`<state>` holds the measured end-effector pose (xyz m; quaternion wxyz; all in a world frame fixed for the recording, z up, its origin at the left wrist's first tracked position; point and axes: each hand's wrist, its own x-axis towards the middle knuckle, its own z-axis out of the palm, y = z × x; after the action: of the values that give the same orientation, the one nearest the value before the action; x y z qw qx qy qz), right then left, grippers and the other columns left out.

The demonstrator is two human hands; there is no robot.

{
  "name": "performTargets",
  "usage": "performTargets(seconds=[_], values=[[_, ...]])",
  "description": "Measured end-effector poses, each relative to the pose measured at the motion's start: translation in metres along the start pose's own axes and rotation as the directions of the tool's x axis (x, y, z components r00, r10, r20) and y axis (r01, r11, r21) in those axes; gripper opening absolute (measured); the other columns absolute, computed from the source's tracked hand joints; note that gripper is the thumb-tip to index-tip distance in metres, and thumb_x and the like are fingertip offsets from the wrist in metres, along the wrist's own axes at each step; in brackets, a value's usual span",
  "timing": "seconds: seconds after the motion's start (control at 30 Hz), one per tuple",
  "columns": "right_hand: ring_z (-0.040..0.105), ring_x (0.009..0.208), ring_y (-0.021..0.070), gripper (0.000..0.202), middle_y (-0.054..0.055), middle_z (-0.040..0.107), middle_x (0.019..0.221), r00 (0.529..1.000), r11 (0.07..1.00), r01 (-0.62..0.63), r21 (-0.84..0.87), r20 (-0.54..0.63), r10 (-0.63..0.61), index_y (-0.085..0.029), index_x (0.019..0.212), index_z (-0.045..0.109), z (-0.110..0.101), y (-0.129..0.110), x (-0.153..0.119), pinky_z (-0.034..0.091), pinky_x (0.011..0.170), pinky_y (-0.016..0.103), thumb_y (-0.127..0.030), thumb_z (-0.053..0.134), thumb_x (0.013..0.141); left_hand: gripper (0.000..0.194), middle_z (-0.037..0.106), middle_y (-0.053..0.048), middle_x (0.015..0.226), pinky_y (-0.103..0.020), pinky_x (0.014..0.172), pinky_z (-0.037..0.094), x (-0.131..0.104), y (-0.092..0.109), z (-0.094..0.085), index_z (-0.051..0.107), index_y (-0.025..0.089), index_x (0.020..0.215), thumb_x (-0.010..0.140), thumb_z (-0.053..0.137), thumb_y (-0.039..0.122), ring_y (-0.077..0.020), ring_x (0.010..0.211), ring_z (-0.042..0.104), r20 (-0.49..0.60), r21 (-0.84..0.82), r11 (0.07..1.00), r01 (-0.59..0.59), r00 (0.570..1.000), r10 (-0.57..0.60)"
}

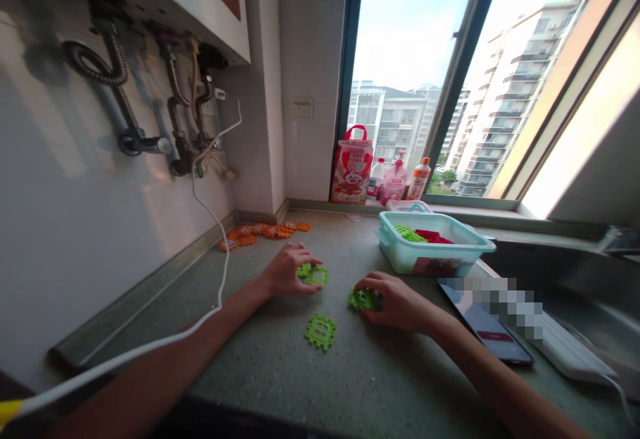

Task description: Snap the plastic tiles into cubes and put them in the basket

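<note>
My left hand [290, 270] curls its thumb and fingers around light-green plastic interlocking tiles [320, 276] on the countertop. They have toothed edges, and the fingers partly cover them. Across from it, my right hand [393, 300] grips another green interlocking tile [361, 300] at its right side; whether more than one is stacked there I cannot tell. Between and nearer to me, a single green tile [321, 332] with a window-like grid lies flat, touched by neither hand.
Orange tiles [267, 231] lie in a pile by the back left wall. A pale-teal tub [435, 250] holds green and red tiles. Right of it are a phone [485, 322], a white power strip [565, 342] and a sink [565, 266]. A white cable [224, 262] crosses above my left forearm.
</note>
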<state>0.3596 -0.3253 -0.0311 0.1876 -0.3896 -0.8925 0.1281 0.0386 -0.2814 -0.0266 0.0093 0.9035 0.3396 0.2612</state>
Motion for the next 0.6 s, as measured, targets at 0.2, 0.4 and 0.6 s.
performTargets(seconds=[0.2,0.4,0.6], values=[[0.067,0.104,0.0235,0.043,0.008,0.070,0.115,0.983,0.985,0.140,0.102,-0.136,-0.126,-0.026,0.121,0.071,0.016,-0.044,0.006,0.054,0.096,0.036,-0.023,0.078,0.079,0.049,0.076,-0.007,0.106,-0.043,0.101,0.045,-0.009,-0.045,-0.005,0.079,0.023,0.114,0.080,0.079,0.059,-0.0286,0.106,0.063,-0.085,0.053,0.983,0.174,0.982,-0.169],[0.069,0.102,0.0232,0.045,0.007,0.070,0.114,0.977,0.974,0.198,0.112,-0.106,-0.187,-0.026,0.119,0.071,0.041,-0.081,0.011,0.055,0.094,0.034,-0.025,0.081,0.076,0.048,0.074,-0.007,0.111,-0.037,0.099,0.046,-0.012,-0.053,-0.001,0.080,0.025,0.110,0.081,0.076,0.064,-0.0272,0.108,0.063,0.044,0.056,0.987,0.152,0.987,-0.154],[0.067,0.106,0.0241,0.043,0.008,0.070,0.117,0.981,0.977,0.192,0.089,-0.051,-0.188,-0.026,0.122,0.072,0.047,-0.083,0.012,0.054,0.097,0.034,-0.032,0.081,0.081,0.065,0.072,-0.009,0.114,-0.035,0.096,0.047,-0.013,-0.053,-0.005,0.078,0.023,0.117,0.070,0.081,0.067,-0.0286,0.106,0.065,0.103,0.118,0.973,0.199,0.972,-0.211]])
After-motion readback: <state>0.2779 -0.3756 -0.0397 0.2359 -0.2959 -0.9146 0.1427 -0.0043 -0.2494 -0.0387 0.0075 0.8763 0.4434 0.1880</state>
